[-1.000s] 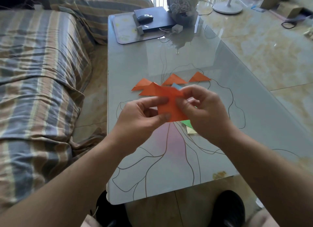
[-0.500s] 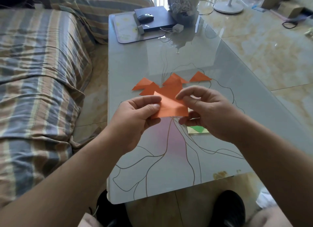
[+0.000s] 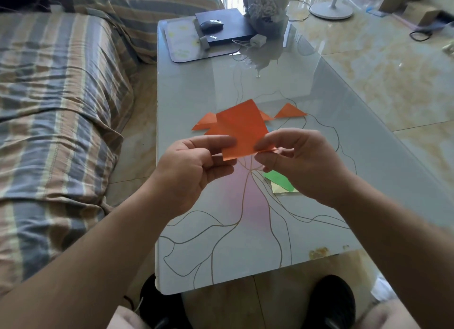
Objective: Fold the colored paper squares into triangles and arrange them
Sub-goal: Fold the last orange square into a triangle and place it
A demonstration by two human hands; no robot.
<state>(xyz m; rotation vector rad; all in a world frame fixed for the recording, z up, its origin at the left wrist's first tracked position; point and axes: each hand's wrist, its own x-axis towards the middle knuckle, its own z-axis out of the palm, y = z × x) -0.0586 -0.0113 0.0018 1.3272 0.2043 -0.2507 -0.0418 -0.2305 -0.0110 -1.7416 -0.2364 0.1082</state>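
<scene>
Left hand [image 3: 189, 166] and right hand [image 3: 302, 164] pinch an orange paper square [image 3: 242, 129] above the glass counter [image 3: 319, 122].

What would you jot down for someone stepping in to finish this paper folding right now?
Left hand and right hand each pinch a near corner of the orange sheet, held above the glass table.
Done: several folded orange triangles lie in a row behind it.
Left: fold this sheet and add it to the row, then fold the green sheet and the pale one beneath it, lying under the right hand.
</scene>
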